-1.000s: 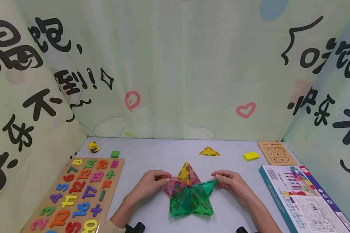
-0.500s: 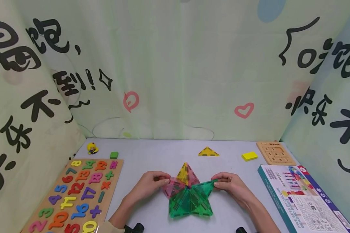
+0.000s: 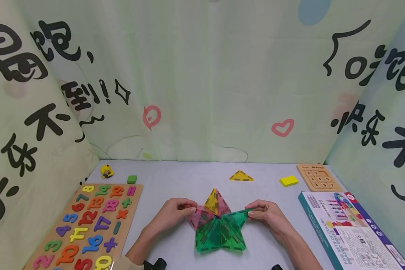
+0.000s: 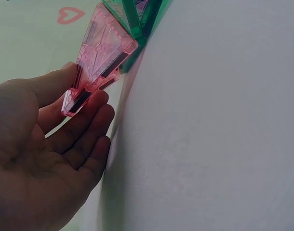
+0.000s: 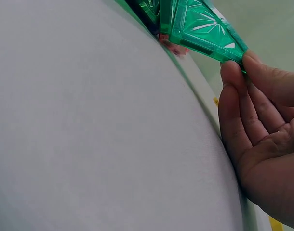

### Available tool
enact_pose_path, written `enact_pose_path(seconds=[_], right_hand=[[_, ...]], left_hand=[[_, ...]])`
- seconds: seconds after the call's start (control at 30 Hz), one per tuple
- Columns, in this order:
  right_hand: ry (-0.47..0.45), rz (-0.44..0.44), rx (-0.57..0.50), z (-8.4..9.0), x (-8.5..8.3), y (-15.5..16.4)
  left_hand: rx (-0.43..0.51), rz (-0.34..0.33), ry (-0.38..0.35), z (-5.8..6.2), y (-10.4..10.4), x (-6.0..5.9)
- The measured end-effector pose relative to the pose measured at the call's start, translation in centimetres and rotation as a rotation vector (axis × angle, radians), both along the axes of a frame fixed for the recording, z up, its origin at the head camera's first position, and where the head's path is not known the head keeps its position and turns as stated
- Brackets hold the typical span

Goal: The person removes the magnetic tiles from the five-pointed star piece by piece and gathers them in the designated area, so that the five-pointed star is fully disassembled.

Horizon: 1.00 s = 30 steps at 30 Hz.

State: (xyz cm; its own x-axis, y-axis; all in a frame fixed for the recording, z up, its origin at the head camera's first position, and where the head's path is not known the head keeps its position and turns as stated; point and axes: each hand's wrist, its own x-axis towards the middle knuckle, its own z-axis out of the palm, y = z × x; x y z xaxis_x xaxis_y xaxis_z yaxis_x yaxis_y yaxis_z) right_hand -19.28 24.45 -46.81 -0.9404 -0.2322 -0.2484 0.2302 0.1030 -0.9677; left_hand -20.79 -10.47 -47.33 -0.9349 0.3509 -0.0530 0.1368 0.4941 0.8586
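A star built from see-through magnetic tiles (image 3: 219,230) is at the front middle of the table, its two lower points green, its top point part yellow and part pink. My left hand (image 3: 175,213) pinches the tip of the pink left point (image 4: 101,50) between thumb and fingers. On the other side my right hand (image 3: 268,217) pinches the tip of the green right point (image 5: 207,29). The right wrist view shows thumb and forefinger meeting at that green corner, the other fingers curled below it.
A wooden number board (image 3: 67,240) lies left, a boxed set (image 3: 354,232) right. Behind are a yellow triangle tile (image 3: 241,176), a yellow block (image 3: 289,181), a small wooden board (image 3: 320,178), a green block (image 3: 132,179) and a yellow duck figure (image 3: 106,171).
My right fingers have closed onto the green tip, which they only met at the edge a second ago. The left hand and the star hold their place; the head view has shifted slightly.
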Motion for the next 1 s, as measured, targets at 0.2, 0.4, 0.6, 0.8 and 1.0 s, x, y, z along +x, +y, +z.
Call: enact_pose_path(seconds=[0.2,0.4,0.6,0.8,1.0], right_hand=[[0.001,-0.006,-0.015,0.05,0.08,0.01],[0.005,-0.008,-0.02,0.07,0.1,0.06],[0.016,-0.003,-0.041,-0.09,0.11,0.2],[0.006,-0.011,-0.073,-0.24,0.18,0.35],[-0.002,-0.02,-0.094,-0.27,0.2,0.42]], left_hand=[[0.001,-0.001,-0.006,-0.13,0.03,0.07],[0.005,-0.006,0.0,-0.18,-0.03,0.16],[0.002,0.0,-0.005,-0.18,0.02,0.08],[-0.003,-0.002,-0.001,-0.21,0.02,0.02],[-0.004,-0.004,-0.001,-0.16,0.02,0.05]])
